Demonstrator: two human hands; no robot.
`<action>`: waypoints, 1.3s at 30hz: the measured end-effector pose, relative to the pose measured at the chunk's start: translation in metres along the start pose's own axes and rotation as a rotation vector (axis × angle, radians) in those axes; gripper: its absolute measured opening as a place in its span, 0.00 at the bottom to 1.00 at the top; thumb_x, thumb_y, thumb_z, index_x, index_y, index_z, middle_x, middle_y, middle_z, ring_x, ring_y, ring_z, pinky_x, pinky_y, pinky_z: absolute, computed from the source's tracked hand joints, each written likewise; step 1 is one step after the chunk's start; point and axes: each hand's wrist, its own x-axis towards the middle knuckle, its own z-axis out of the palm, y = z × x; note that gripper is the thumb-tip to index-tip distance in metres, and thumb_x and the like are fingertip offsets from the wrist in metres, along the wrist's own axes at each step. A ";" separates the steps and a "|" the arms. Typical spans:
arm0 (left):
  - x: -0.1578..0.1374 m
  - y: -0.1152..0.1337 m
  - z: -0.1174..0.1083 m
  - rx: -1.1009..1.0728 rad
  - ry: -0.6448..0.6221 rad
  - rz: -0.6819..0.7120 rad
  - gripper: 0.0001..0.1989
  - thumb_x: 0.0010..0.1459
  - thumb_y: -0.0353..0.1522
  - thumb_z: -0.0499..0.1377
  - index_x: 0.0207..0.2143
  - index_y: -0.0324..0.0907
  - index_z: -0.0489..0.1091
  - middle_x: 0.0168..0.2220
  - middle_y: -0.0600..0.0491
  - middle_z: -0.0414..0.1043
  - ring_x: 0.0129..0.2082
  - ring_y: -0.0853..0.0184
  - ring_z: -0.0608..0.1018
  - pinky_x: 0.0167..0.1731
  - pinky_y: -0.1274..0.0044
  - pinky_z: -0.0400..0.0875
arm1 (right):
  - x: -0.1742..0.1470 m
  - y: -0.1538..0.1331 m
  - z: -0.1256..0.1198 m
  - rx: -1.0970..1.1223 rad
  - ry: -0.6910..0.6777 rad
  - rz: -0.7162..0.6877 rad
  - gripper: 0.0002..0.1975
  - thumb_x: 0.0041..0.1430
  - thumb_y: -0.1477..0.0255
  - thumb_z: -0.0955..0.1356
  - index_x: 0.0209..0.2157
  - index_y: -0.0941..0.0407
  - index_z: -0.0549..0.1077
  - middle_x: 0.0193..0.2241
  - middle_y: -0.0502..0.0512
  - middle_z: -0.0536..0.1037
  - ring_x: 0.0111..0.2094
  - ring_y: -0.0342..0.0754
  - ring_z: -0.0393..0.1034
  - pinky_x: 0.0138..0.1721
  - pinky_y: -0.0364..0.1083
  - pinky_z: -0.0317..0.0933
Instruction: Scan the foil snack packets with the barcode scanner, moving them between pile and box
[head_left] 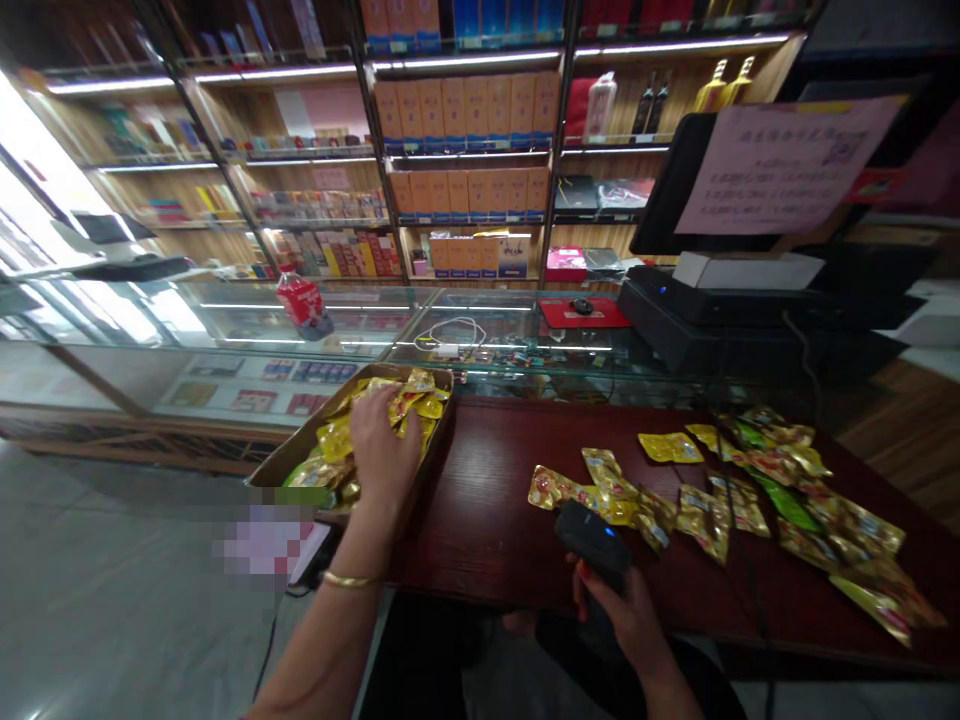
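Note:
My left hand (384, 445), a gold bangle at its wrist, reaches into a cardboard box (268, 468) of small foil snack packets (337, 438). Its thumb stands apart from the bent fingers, which touch or hover just over the packets; no packet shows clearly in its grasp. Wrapped round the handle of a black barcode scanner (592, 535) is my right hand (626, 610). The scanner has a lit blue spot and hangs over the table's front edge. Just beyond it lie loose gold and yellow packets (611, 475), with more packets (847, 520) heaped at the right.
The dark red table (487, 480) meets a glass counter (360, 305) bearing a red bottle (302, 300), a white cable (450, 335) and a mouse (581, 306) on a red mat. A monitor (675, 180) stands at right. A black cable (724, 520) crosses the packets.

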 end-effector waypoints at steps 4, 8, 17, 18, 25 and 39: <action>-0.057 0.069 0.069 -0.238 -0.703 0.272 0.23 0.62 0.36 0.58 0.60 0.45 0.67 0.58 0.46 0.72 0.60 0.57 0.71 0.62 0.65 0.62 | 0.000 0.003 -0.008 0.072 0.031 0.008 0.21 0.54 0.52 0.74 0.35 0.56 0.78 0.19 0.48 0.76 0.17 0.44 0.68 0.21 0.43 0.61; -0.097 0.095 0.115 -0.133 -1.015 0.111 0.40 0.50 0.40 0.69 0.63 0.39 0.64 0.62 0.37 0.67 0.63 0.44 0.67 0.62 0.55 0.59 | 0.002 0.003 -0.011 0.092 0.042 0.028 0.20 0.54 0.52 0.74 0.36 0.56 0.77 0.19 0.48 0.77 0.17 0.45 0.69 0.20 0.43 0.62; -0.114 0.026 0.086 -0.587 -0.834 -0.166 0.18 0.49 0.19 0.59 0.42 0.41 0.77 0.39 0.51 0.79 0.40 0.65 0.79 0.44 0.73 0.73 | 0.002 0.003 -0.007 0.051 0.029 -0.007 0.19 0.56 0.53 0.74 0.36 0.57 0.78 0.19 0.48 0.76 0.18 0.43 0.68 0.22 0.42 0.62; -0.114 0.017 0.079 -0.586 -0.807 -0.129 0.16 0.48 0.18 0.57 0.35 0.41 0.78 0.36 0.52 0.79 0.39 0.65 0.79 0.45 0.73 0.73 | 0.002 0.003 -0.006 0.030 0.026 -0.014 0.20 0.56 0.53 0.74 0.36 0.57 0.79 0.19 0.48 0.76 0.18 0.44 0.68 0.22 0.42 0.63; -0.124 -0.014 0.060 -0.569 -0.597 -0.155 0.15 0.46 0.17 0.55 0.19 0.43 0.74 0.49 0.50 0.78 0.50 0.61 0.78 0.53 0.66 0.71 | -0.001 -0.004 0.009 -0.165 -0.004 -0.010 0.22 0.56 0.51 0.73 0.29 0.58 0.78 0.17 0.49 0.75 0.19 0.46 0.68 0.24 0.44 0.63; -0.126 -0.009 0.066 -0.572 -0.685 -0.268 0.18 0.55 0.31 0.61 0.50 0.42 0.74 0.53 0.45 0.76 0.51 0.59 0.78 0.53 0.67 0.72 | -0.012 -0.027 0.018 -0.372 -0.001 0.072 0.25 0.57 0.47 0.70 0.28 0.56 0.76 0.19 0.51 0.76 0.19 0.47 0.71 0.24 0.44 0.64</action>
